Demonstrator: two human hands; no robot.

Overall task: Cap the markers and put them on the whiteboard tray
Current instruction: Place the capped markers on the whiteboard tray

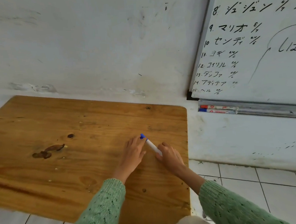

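Observation:
A white marker (152, 146) lies slanted over the wooden table (58, 134), its blue cap (142, 136) at the far end. My left hand (134, 154) pinches the blue cap with thumb and fingers. My right hand (169, 154) grips the marker's white barrel at the near end. On the whiteboard tray (265, 110) at the right, a red-capped marker (218, 107) and a blue-capped marker (216, 110) lie side by side at the tray's left end.
The whiteboard (261, 44) with black writing hangs on the white wall above the tray. The table's right edge stands a short gap from the wall under the tray. White floor tiles (252, 183) show at the lower right.

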